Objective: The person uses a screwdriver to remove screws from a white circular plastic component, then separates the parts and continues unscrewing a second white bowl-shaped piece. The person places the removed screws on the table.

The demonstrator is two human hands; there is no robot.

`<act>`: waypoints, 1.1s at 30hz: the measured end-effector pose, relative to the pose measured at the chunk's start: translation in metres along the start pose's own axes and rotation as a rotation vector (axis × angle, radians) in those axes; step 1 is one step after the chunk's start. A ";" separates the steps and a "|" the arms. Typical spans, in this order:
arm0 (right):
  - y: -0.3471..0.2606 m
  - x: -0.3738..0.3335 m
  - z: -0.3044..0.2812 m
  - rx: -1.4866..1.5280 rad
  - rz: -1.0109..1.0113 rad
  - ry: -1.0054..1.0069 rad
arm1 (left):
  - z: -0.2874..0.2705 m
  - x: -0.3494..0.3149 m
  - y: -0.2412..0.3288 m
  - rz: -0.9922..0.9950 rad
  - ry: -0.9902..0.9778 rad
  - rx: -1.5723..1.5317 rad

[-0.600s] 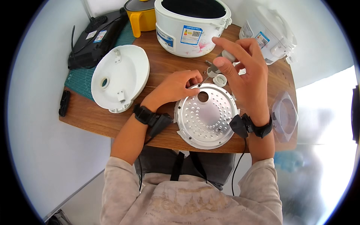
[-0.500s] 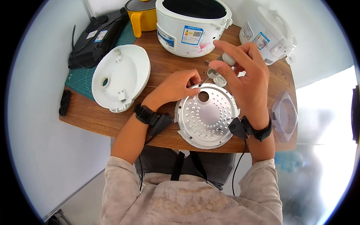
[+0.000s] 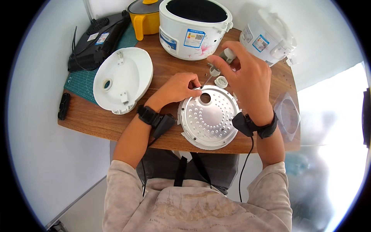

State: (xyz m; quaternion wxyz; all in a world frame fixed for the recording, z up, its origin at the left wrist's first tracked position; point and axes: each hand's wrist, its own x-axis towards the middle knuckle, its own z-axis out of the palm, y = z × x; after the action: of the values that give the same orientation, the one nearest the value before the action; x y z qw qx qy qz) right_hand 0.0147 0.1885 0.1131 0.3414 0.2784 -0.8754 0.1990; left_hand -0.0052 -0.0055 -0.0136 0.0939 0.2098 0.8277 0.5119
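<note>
A round silver metal disc (image 3: 208, 120), dimpled and with one large hole near its far edge, lies on the table before me. My right hand (image 3: 249, 75) is closed round the handle of a screwdriver (image 3: 229, 55), tilted so its thin shaft runs down to the disc's far left rim. There the thumb and curled fingers of my left hand (image 3: 174, 91) come together beside the tip; what they pinch is too small to make out. Just past the rim sits a small white round cap (image 3: 221, 82).
Left of the disc lies a white lid shell (image 3: 127, 77) on a green cutting mat (image 3: 79, 85). A white rice cooker body (image 3: 193, 34) and a yellow pot (image 3: 148, 23) stand behind. Farther right are another white cooker (image 3: 262, 36) and a clear plastic part (image 3: 289, 116).
The whole view has shifted slightly. My right fingers have curled in round the screwdriver handle, where the index finger was stretched out before. My left hand stays at the disc's rim.
</note>
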 end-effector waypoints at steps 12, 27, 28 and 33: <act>0.004 0.015 -0.003 0.141 -0.013 -0.201 | 0.001 0.000 -0.011 0.003 0.006 0.005; 0.004 0.020 -0.016 0.028 -0.071 -0.386 | 0.000 0.002 -0.009 -0.022 -0.002 -0.009; 0.003 0.020 -0.013 0.055 -0.073 -0.380 | 0.001 0.001 -0.009 -0.009 0.004 -0.011; 0.007 0.020 -0.010 0.203 -0.069 -0.351 | 0.003 0.002 -0.009 -0.017 0.010 -0.006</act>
State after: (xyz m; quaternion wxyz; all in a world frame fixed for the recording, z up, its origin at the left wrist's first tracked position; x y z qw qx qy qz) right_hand 0.0029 0.1920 0.1325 0.1604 0.3718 -0.8867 0.2229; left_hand -0.0080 -0.0059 -0.0228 0.0948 0.1997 0.8285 0.5144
